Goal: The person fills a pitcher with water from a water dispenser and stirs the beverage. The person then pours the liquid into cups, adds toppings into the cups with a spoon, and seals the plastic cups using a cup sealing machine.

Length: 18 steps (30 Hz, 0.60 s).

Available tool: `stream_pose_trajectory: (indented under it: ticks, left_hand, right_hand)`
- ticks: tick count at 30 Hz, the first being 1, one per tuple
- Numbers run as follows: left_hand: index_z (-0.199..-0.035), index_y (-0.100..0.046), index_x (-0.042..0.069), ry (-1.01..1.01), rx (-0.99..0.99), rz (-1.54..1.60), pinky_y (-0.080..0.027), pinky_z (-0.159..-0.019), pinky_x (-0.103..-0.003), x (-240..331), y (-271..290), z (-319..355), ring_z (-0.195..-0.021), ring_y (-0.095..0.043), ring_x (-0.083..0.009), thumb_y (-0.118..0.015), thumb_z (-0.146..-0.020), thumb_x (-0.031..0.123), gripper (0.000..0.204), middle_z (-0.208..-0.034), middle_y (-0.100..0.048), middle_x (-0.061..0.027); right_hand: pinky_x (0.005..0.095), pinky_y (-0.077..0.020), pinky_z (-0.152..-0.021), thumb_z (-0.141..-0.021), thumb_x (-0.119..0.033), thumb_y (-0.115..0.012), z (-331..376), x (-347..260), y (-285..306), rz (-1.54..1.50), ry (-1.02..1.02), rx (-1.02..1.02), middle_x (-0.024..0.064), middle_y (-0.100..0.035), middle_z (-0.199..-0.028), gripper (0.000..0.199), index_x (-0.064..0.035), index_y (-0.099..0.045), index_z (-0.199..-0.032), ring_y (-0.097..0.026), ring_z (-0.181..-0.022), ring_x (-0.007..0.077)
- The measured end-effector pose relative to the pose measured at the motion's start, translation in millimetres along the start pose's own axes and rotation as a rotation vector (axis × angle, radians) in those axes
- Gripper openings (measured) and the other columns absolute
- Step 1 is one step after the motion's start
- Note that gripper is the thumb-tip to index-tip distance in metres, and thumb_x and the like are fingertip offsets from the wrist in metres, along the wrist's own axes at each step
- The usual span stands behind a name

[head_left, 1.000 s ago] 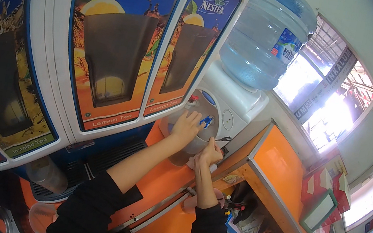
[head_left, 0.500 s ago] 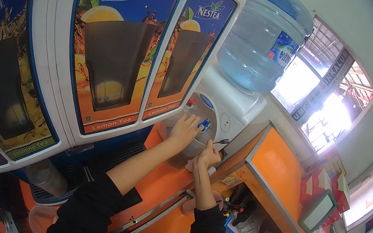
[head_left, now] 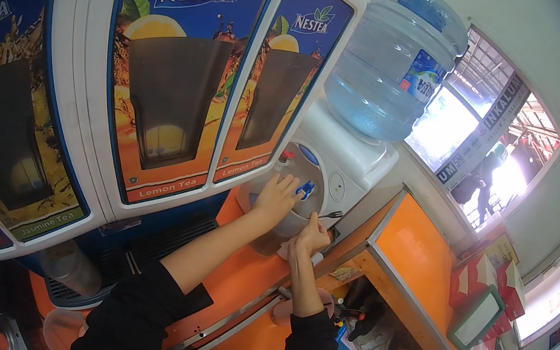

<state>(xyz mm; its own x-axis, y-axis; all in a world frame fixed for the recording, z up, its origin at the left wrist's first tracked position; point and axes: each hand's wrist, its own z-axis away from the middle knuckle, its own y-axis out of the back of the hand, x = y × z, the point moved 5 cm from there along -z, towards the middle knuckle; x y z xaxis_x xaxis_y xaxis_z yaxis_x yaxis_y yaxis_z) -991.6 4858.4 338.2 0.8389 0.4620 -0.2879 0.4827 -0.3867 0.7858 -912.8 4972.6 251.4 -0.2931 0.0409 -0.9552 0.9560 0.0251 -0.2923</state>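
My left hand (head_left: 276,198) reaches to the water dispenser (head_left: 361,160), its fingers stretched out and slightly apart. The fingertips are at the left side of the blue tap (head_left: 305,189); whether they press it I cannot tell. A red tap (head_left: 286,156) sits just beyond them. Lower and to the right, my right hand (head_left: 311,239) is closed, with a small dark fork (head_left: 334,215) sticking out past the thumb, tines to the right. A white piece (head_left: 317,258) shows beside that hand, its kind unclear. A large blue-tinted water bottle (head_left: 392,61) stands upside down on the dispenser.
A drink machine (head_left: 77,69) with picture panels fills the left. Below it are a drip tray (head_left: 128,257) and a clear cup (head_left: 71,266). An orange counter (head_left: 420,263) with cluttered shelves stands right, bearing red boxes (head_left: 480,276). Outside the window, a person (head_left: 488,179) shows.
A person has come into sight outside the window. Both my hands stay in nearly the same place at the dispenser.
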Motion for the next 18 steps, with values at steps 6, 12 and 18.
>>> stream_pose_trajectory:
  ticks: [6,12,18]
  left_hand:
    - [-0.125,-0.057,0.021,0.007,-0.027,0.029,-0.036,-0.093,-0.038,-1.0,0.0,0.1,-0.113,-0.046,-0.0217,-0.053,-0.083,0.020,0.042,-0.122,-0.051,-0.0075]
    - [-0.123,-0.059,0.021,-0.006,0.029,0.044,-0.037,-0.092,-0.040,1.0,-4.4,-1.8,-0.113,-0.048,-0.0229,-0.052,-0.084,0.019,0.039,-0.122,-0.053,-0.0101]
    - [-0.119,-0.061,0.021,0.004,0.060,0.122,-0.039,-0.092,-0.045,-3.3,-8.7,-1.7,-0.114,-0.050,-0.0265,-0.051,-0.084,0.019,0.037,-0.122,-0.054,-0.0133]
  right_hand:
    - [0.0311,-0.0456,-0.061,-0.077,-0.008,-0.068,2.0,-1.3,0.3,0.045,-0.031,-0.002,0.0100,-0.064,-0.075,0.018,0.0087,-0.063,-0.080,-0.057,-0.066,0.0163]
    - [0.0267,-0.0398,-0.053,-0.074,-0.011,-0.071,5.2,-6.8,0.7,-0.042,-0.021,0.033,0.0034,-0.060,-0.066,0.017,0.0044,-0.064,-0.072,-0.051,-0.058,0.0114]
    - [0.0292,-0.0408,-0.054,-0.073,-0.012,-0.069,-5.3,6.2,0.1,0.103,0.043,0.021,0.0041,-0.060,-0.064,0.018,0.0057,-0.065,-0.073,-0.050,-0.058,0.0113]
